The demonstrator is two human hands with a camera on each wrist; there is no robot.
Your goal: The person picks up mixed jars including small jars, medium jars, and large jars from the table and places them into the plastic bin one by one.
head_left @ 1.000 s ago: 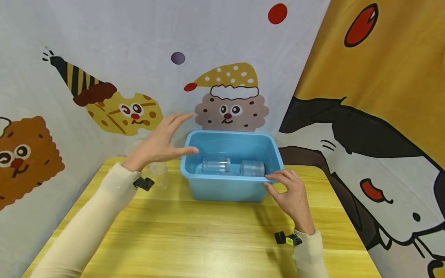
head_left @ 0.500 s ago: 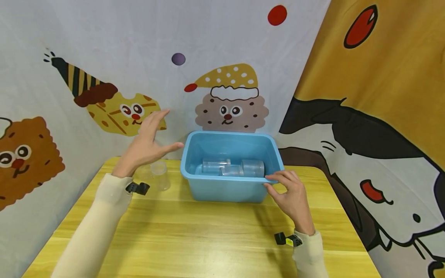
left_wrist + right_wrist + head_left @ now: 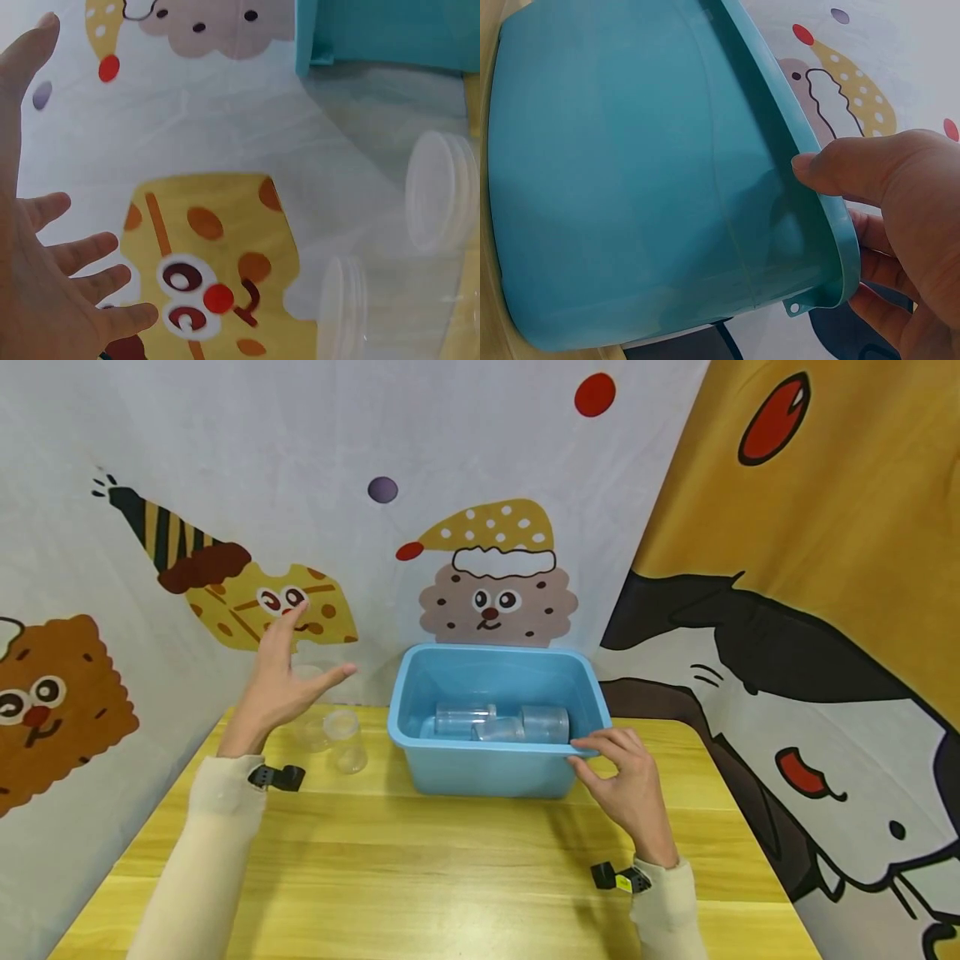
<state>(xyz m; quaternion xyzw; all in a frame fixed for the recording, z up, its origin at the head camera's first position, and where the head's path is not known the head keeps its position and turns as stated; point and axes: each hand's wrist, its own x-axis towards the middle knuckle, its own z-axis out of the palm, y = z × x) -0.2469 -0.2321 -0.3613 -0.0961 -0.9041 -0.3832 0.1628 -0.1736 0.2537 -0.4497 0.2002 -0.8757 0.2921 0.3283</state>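
Observation:
A blue plastic bin [image 3: 487, 772] stands at the back of the table, with three clear plastic jars lying in it: one at the left [image 3: 453, 717], a second jar [image 3: 498, 729] in the middle and a third jar [image 3: 545, 724] at the right. My right hand [image 3: 626, 789] grips the bin's front right rim, thumb on the outside [image 3: 829, 172]. Left of the bin, my left hand [image 3: 273, 693] hovers with fingers spread, holding nothing. Near it a clear jar [image 3: 345, 747] stands upright on the table. Another jar [image 3: 311, 731] is partly behind the left hand. Pale lids [image 3: 431, 191] top both.
The yellow wood-grain table [image 3: 450, 877] reaches back to a cloth backdrop [image 3: 322, 527] printed with cartoon figures. The backdrop rises close behind the bin and the jars.
My left hand has moved left, away from above the bin toward the standing jars. A jar now lies in the middle of the bin. The right hand has kept its place.

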